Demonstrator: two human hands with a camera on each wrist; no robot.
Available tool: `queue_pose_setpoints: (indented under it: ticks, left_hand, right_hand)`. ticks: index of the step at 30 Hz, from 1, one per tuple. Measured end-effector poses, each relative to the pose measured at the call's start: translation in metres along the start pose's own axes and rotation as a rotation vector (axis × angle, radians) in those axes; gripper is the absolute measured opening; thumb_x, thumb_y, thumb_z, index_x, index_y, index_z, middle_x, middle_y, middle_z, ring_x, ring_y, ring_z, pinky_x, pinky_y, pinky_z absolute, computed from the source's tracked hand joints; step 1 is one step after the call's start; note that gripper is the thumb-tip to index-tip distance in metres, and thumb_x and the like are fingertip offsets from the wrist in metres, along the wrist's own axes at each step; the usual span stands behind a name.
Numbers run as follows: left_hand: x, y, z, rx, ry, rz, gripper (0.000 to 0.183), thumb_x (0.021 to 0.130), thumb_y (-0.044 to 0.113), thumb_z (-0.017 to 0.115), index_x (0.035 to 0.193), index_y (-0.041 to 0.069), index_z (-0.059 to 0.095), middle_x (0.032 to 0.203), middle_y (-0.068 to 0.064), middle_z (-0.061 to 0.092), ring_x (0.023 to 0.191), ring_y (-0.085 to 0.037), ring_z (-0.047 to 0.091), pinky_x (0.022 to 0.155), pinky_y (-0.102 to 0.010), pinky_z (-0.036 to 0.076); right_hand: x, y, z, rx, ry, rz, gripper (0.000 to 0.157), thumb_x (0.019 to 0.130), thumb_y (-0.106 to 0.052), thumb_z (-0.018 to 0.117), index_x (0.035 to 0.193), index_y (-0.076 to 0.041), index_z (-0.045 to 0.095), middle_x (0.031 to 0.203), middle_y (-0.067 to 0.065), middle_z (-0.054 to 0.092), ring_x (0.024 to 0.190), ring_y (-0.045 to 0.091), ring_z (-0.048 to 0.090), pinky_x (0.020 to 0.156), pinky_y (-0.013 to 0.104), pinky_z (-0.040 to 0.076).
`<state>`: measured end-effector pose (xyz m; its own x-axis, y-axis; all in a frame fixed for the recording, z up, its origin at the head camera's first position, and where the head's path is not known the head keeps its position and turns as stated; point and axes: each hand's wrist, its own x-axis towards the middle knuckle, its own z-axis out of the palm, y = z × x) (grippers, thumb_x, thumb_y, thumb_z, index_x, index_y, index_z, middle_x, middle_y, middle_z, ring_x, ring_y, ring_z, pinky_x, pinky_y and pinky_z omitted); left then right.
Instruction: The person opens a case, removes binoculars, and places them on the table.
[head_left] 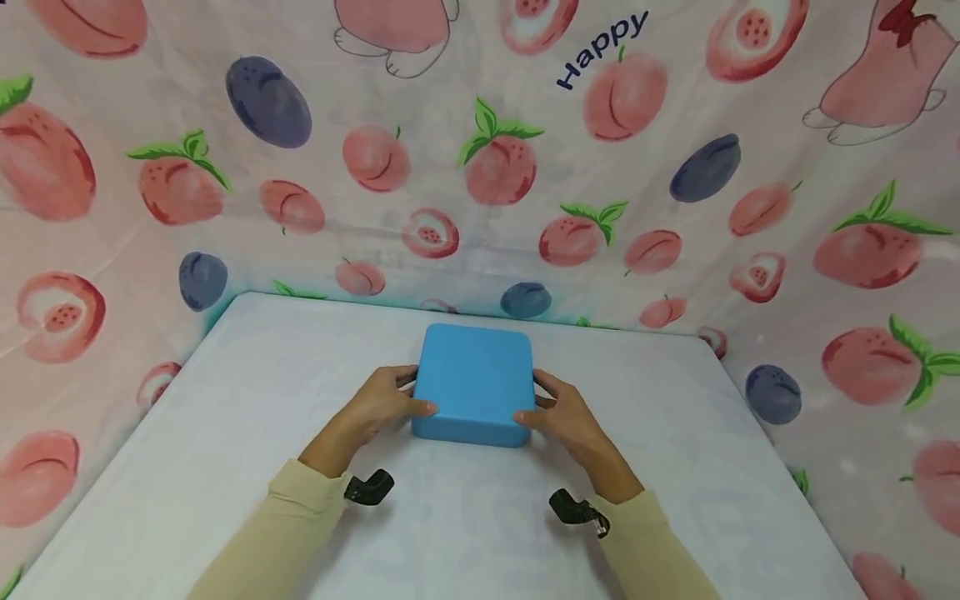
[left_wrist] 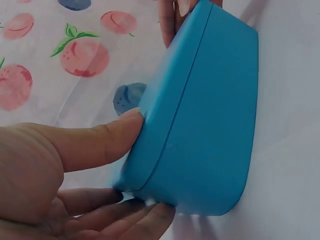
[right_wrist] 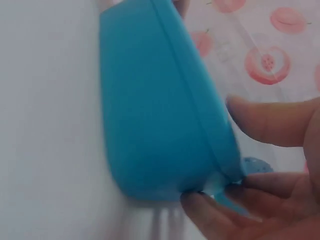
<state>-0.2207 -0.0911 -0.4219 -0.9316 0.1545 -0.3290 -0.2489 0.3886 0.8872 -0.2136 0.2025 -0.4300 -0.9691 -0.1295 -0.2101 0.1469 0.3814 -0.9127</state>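
A blue box with rounded corners (head_left: 474, 375) sits on the white tabletop, between both hands. A thin seam in the left wrist view runs round the box's wall, below its top. My left hand (head_left: 381, 402) grips the left side, its thumb on the top edge and its fingers against the side wall (left_wrist: 210, 115). On the opposite side my right hand (head_left: 564, 414) holds the box the same way, thumb on the top near the front corner. Fingers of the right hand press the wall in the right wrist view (right_wrist: 215, 210). What is inside the box is hidden.
The white table (head_left: 187, 467) stretches to both sides and toward the front. Behind it and at its sides hangs a pink cloth (head_left: 450, 167) printed with peaches and plums. Black wrist mounts (head_left: 369, 487) stick out from the cream sleeves (head_left: 277, 533).
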Motion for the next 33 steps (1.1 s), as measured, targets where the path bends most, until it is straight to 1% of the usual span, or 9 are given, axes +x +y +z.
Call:
queue_pose_setpoints:
  ticks: [4,7,11,14,16,19,22,27,33]
  left_hand:
    - [0.002,0.006,-0.006,0.092,0.022,-0.032,0.078,0.079,0.023,0.083,0.145,0.002,0.046,0.146,-0.016,0.052,0.137,-0.034,0.047,0.112,-0.054,0.043]
    - [0.006,0.012,-0.009,0.131,0.04,-0.063,0.072,0.079,0.024,0.084,0.139,0.001,0.052,0.136,-0.016,0.059,0.125,-0.032,0.056,0.106,-0.053,0.048]
    - [0.011,0.016,-0.013,0.113,0.049,-0.12,0.065,0.077,0.022,0.085,0.131,0.001,0.057,0.123,-0.015,0.063,0.105,-0.026,0.061,0.093,-0.043,0.053]
    - [0.011,0.016,-0.015,0.077,0.049,-0.147,0.061,0.076,0.02,0.086,0.127,0.001,0.058,0.114,-0.013,0.063,0.093,-0.023,0.06,0.084,-0.035,0.052]
    - [0.011,0.016,-0.016,0.057,0.049,-0.154,0.059,0.075,0.019,0.086,0.124,0.001,0.059,0.11,-0.013,0.062,0.088,-0.022,0.061,0.08,-0.032,0.052]
    - [0.011,0.016,-0.017,0.052,0.055,-0.155,0.054,0.075,0.019,0.086,0.119,0.0,0.06,0.106,-0.012,0.063,0.084,-0.022,0.062,0.078,-0.031,0.054]
    - [0.011,0.017,-0.016,0.056,0.065,-0.163,0.049,0.076,0.018,0.086,0.114,0.0,0.061,0.103,-0.012,0.063,0.08,-0.021,0.063,0.076,-0.032,0.055]
    - [0.012,0.019,-0.016,0.045,0.087,-0.167,0.043,0.076,0.016,0.086,0.109,0.0,0.063,0.099,-0.012,0.063,0.077,-0.02,0.062,0.072,-0.031,0.055]
    - [0.011,0.018,-0.014,0.039,0.103,-0.188,0.034,0.075,0.016,0.086,0.099,0.0,0.067,0.093,-0.01,0.064,0.074,-0.02,0.06,0.067,-0.028,0.054]
  right_hand:
    - [0.004,-0.009,-0.003,-0.018,0.065,0.053,0.069,0.085,-0.017,0.076,0.147,-0.008,0.045,0.15,0.016,0.047,0.132,0.036,0.053,0.112,0.053,0.044]
    - [0.008,-0.015,-0.005,-0.035,0.107,0.084,0.064,0.085,-0.017,0.076,0.142,-0.005,0.05,0.135,0.019,0.057,0.118,0.033,0.06,0.105,0.049,0.051]
    - [0.011,-0.021,-0.004,-0.051,0.127,0.137,0.06,0.082,-0.016,0.079,0.135,-0.002,0.054,0.119,0.02,0.061,0.095,0.026,0.066,0.09,0.04,0.059]
    - [0.014,-0.022,-0.003,-0.067,0.135,0.186,0.055,0.081,-0.016,0.08,0.127,0.0,0.057,0.114,0.019,0.063,0.085,0.022,0.064,0.078,0.033,0.059]
    - [0.016,-0.022,-0.002,-0.064,0.141,0.215,0.051,0.08,-0.015,0.081,0.122,0.002,0.058,0.11,0.017,0.063,0.081,0.021,0.062,0.073,0.03,0.057]
    - [0.018,-0.023,-0.002,-0.059,0.152,0.236,0.046,0.08,-0.014,0.081,0.116,0.003,0.059,0.104,0.016,0.061,0.076,0.021,0.059,0.067,0.028,0.055]
    - [0.018,-0.023,-0.003,-0.048,0.156,0.247,0.044,0.079,-0.014,0.081,0.112,0.005,0.059,0.1,0.015,0.06,0.074,0.021,0.058,0.065,0.027,0.054]
    - [0.019,-0.026,-0.004,-0.029,0.156,0.262,0.043,0.079,-0.013,0.082,0.111,0.006,0.059,0.098,0.014,0.059,0.074,0.021,0.057,0.064,0.026,0.053]
    - [0.018,-0.023,-0.003,-0.01,0.153,0.29,0.043,0.079,-0.013,0.082,0.11,0.005,0.058,0.097,0.013,0.058,0.075,0.021,0.056,0.062,0.026,0.052]
